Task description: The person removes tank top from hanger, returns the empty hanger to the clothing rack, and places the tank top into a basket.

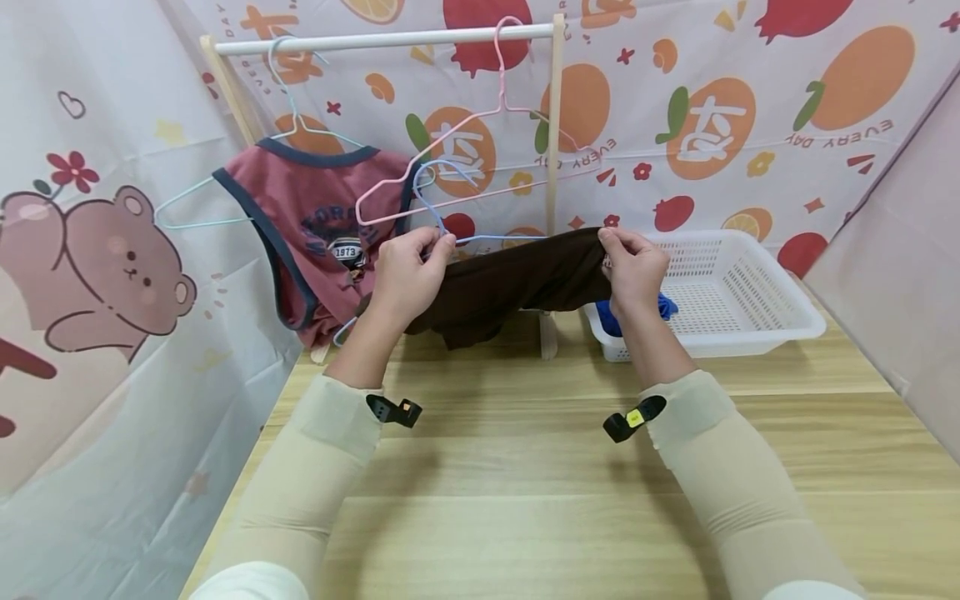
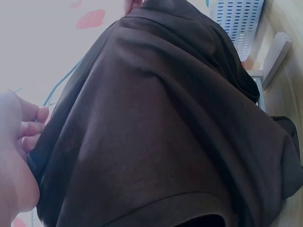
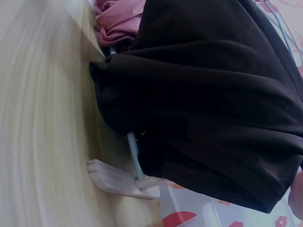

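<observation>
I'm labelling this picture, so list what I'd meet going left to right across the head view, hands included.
Printed bear → sleeveless red shirt → left hand → brown garment, mostly between the hands → right hand → white basket.

Loads of room on the near part of the bench (image 1: 495, 483), a wide lane between the forearms. Far side's the tight bit: the brown garment (image 1: 517, 283) stretched between the hands (image 1: 408, 271) (image 1: 636, 265) blocks the middle like a curtain, rack (image 1: 554, 108) behind it. Left, the red vest (image 1: 330, 196) fills that end; a pink hanger (image 1: 501, 83) juts across on the right. The white basket (image 1: 750, 340) is open from above, though the right forearm crosses its left end.
</observation>
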Demonstrator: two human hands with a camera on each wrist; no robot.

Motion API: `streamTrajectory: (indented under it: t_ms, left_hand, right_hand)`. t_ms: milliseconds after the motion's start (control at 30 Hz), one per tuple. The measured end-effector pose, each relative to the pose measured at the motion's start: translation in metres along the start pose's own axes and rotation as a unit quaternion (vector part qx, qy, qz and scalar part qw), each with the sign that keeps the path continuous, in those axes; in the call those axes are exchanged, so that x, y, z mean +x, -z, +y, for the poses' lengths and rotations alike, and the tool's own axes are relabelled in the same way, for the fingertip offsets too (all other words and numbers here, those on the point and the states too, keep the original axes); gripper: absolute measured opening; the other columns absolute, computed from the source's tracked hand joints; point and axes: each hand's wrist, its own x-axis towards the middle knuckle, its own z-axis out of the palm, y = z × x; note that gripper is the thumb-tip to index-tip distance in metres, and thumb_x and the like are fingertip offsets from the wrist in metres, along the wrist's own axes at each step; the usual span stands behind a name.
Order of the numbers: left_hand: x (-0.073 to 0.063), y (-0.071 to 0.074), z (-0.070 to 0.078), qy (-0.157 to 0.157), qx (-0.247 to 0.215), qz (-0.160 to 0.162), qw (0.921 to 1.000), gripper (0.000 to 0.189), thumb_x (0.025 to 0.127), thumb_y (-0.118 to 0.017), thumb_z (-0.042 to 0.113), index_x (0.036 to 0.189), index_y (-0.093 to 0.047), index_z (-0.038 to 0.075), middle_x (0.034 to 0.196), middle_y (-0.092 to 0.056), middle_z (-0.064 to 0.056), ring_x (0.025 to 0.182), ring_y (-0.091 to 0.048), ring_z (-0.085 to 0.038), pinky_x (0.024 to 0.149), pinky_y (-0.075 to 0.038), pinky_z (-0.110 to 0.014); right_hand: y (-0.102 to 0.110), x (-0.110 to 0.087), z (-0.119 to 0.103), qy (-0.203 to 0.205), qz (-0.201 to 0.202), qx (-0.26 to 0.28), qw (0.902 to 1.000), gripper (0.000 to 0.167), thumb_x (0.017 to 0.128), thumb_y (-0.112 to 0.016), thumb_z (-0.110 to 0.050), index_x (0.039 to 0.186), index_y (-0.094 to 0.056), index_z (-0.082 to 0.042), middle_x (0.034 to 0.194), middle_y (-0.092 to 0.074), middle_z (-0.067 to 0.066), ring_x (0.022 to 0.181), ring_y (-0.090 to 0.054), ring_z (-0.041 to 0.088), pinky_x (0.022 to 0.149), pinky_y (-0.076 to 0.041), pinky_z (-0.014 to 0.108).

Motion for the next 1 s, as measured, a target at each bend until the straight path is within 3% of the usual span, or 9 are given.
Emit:
streamTrajectory:
  t_ms: [200,367,600,767,867,1000]
  left_hand:
    - [0.003,0.003,0.000,-0.007,-0.002,-0.010,0.9999,0.035,0.097,-0.061,0.029,0.068,-0.058,0.008,0.058,-0.046,-0.004,0.057,-0.041,-0.017,0.055,-0.028,-0.030]
    - [0.003,0.002,0.000,-0.015,-0.026,-0.011,0.9995,0.037,0.097,-0.062,0.024,0.066,-0.055,0.006,0.057,-0.043,-0.005,0.056,-0.040,-0.017,0.055,-0.028,-0.027]
    - [0.003,-0.003,0.002,-0.023,-0.008,0.031,0.9992,0.027,0.096,-0.063,0.019,0.074,-0.065,0.003,0.058,-0.051,-0.007,0.055,-0.041,-0.015,0.053,-0.029,-0.026]
    - [0.008,-0.001,0.005,-0.012,-0.012,0.084,0.9963,0.026,0.095,-0.064,0.016,0.074,-0.066,0.000,0.062,-0.056,-0.010,0.056,-0.041,-0.016,0.055,-0.028,-0.024]
    - [0.010,0.002,0.007,-0.010,-0.021,0.086,0.9960,0.028,0.097,-0.062,0.017,0.076,-0.067,-0.001,0.065,-0.059,-0.010,0.056,-0.041,-0.017,0.055,-0.028,-0.023]
    - [0.009,0.003,0.007,-0.014,-0.027,0.062,0.9976,0.027,0.097,-0.061,0.017,0.078,-0.068,0.000,0.064,-0.058,-0.008,0.055,-0.040,-0.014,0.054,-0.029,-0.022]
  right_hand:
    - [-0.001,0.002,-0.001,-0.049,0.020,0.016,0.9985,0.029,0.083,-0.078,-0.025,0.106,-0.076,-0.006,0.100,-0.068,0.003,0.076,-0.062,0.010,0.060,-0.054,0.021]
    - [-0.003,0.002,-0.001,-0.070,0.026,0.042,0.9963,0.028,0.082,-0.078,-0.025,0.104,-0.077,-0.009,0.102,-0.067,0.005,0.073,-0.061,0.010,0.054,-0.050,0.019]
    - [-0.004,0.000,0.003,-0.056,0.031,0.052,0.9966,0.031,0.082,-0.079,-0.024,0.106,-0.076,-0.005,0.096,-0.068,0.004,0.068,-0.060,0.009,0.053,-0.049,0.018]
    - [-0.004,-0.002,0.008,-0.033,0.036,0.041,0.9980,0.032,0.080,-0.081,-0.025,0.102,-0.076,-0.001,0.088,-0.068,0.003,0.063,-0.058,0.007,0.057,-0.050,0.018]
    - [-0.004,-0.004,0.012,-0.032,0.040,0.037,0.9980,0.024,0.081,-0.081,-0.021,0.097,-0.077,-0.004,0.084,-0.067,0.002,0.060,-0.056,0.007,0.056,-0.050,0.018]
    - [-0.007,-0.004,0.014,-0.037,0.042,0.036,0.9978,0.020,0.082,-0.080,-0.021,0.096,-0.078,-0.006,0.086,-0.066,0.002,0.060,-0.056,0.007,0.057,-0.050,0.017]
